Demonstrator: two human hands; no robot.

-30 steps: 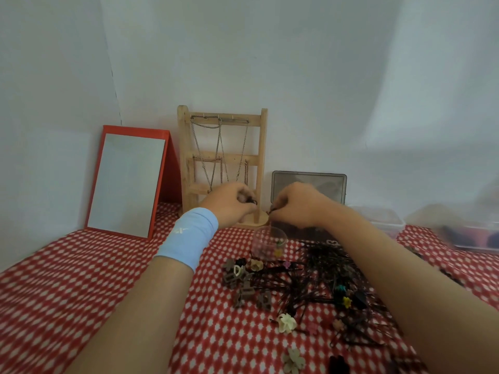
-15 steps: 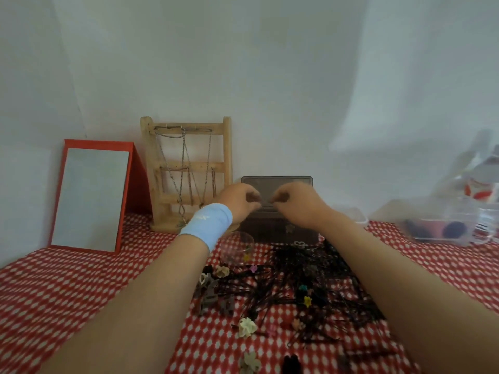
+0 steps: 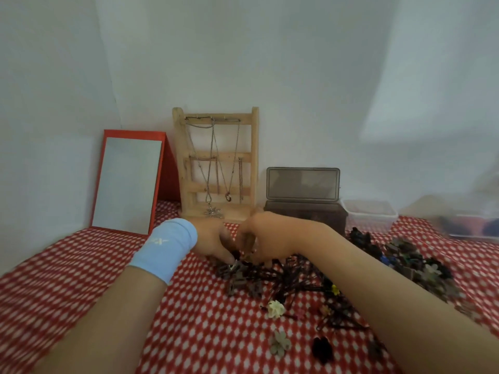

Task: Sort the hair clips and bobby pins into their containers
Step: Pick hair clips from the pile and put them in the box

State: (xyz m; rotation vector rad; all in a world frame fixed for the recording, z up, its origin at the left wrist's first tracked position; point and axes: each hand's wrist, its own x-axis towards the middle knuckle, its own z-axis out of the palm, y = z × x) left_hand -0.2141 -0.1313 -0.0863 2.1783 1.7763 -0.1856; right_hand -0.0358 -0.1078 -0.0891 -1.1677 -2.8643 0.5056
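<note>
**Hands meet over a heap of pins and clips**

A desk [image 3: 67, 279] under a red cloth [image 3: 210, 330] with white dots runs back to a plain white wall [image 3: 270, 63], which turns a corner at the left. Along the wall stand a red-framed mirror [image 3: 127, 182], tilted back, and a wooden rack [image 3: 255, 157] hung with chains [image 3: 213, 163]. Just right of the rack is a dark box [image 3: 305, 213], its lid [image 3: 302, 183] raised against the wall; what lies in it cannot be seen. Just right of the box sits a clear tub [image 3: 370, 214], in which nothing can be made out. Further right, a blurred clear bin [image 3: 469, 222] shows dark blue and red shapes inside.

The pile [image 3: 291, 279] of black bobby pins and small clips lies loose on the cloth in front of the box, outside every container. A second heap [image 3: 405, 257] of dark clips lies to its right, near the tub. Nearer the camera a cream clip [image 3: 275, 309], a grey clip [image 3: 280, 346] and a black clip [image 3: 321, 349] lie apart from one another.

The left hand [image 3: 213, 241], with a pale blue wristband [image 3: 167, 247] on its wrist, and the right hand [image 3: 262, 238] meet at the pile's far left edge, in front of the rack's foot. Both have fingers curled downward, with the fingertips close together at the clips on that edge. Blur hides whether either grip has closed on a pin or clip.
</note>
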